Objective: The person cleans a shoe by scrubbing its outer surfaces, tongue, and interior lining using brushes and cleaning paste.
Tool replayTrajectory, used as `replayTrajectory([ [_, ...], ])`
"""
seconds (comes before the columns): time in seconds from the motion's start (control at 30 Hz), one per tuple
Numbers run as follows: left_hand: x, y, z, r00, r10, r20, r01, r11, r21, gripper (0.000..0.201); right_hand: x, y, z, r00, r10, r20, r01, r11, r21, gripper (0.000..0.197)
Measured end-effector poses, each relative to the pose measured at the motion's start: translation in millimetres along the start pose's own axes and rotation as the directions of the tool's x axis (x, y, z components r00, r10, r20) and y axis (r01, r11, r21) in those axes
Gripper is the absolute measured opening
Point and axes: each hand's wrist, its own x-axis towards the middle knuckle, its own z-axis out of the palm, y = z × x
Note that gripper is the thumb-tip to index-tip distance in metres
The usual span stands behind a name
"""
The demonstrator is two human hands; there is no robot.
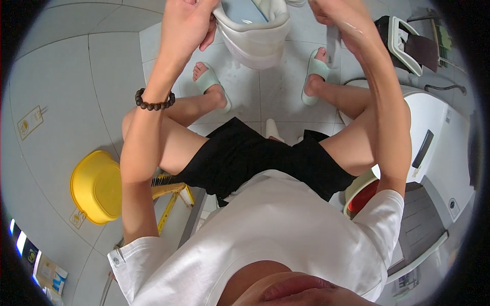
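Observation:
At the top edge, between my feet and beyond them, stands a white rounded container (258, 46) with a thick, folded-looking rim and a pale blue inside. My left hand (191, 23) is closed at the left side of that rim, its fingers curled. To the right of the container and apart from it, my right hand (337, 13) is curled closed, partly cut off by the picture's edge. A pale, flat strip (333, 47) hangs just below it; whether the fingers hold this strip is hidden. The right wrist looks wet.
Pale green slippers (218, 91) are on my feet on the tiled floor. A yellow basin (97, 187) hangs at the left wall, near a yellow-handled brush (168, 188). On the right are a white appliance (434, 137), a red-lined tub (363, 196) and a black-and-white bin (406, 43).

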Motion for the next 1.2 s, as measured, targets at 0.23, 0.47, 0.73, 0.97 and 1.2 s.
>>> replayTrajectory([
  [0.23,-6,4,19,0.997,0.025,-0.073,-0.020,0.998,0.067,0.046,17,35,27,0.932,-0.354,-0.074,0.358,0.933,0.049,0.039],
  [0.47,-17,7,14,1.000,-0.005,-0.020,0.005,1.000,0.015,0.042,23,33,36,0.966,-0.206,-0.154,0.213,0.976,0.031,0.031],
  [0.73,-7,5,-6,0.912,0.405,0.056,-0.392,0.826,0.406,0.039,13,6,23,0.986,-0.084,-0.147,0.072,0.994,-0.083,0.029],
  [0.97,24,1,-36,0.640,0.768,-0.001,-0.704,0.587,0.401,0.022,14,6,19,0.997,-0.081,-0.017,0.074,0.962,-0.263,0.035],
  [1.2,8,17,-19,0.513,0.776,0.366,-0.719,0.156,0.677,0.028,16,12,18,0.974,-0.164,0.153,0.190,0.966,-0.174,0.033],
])
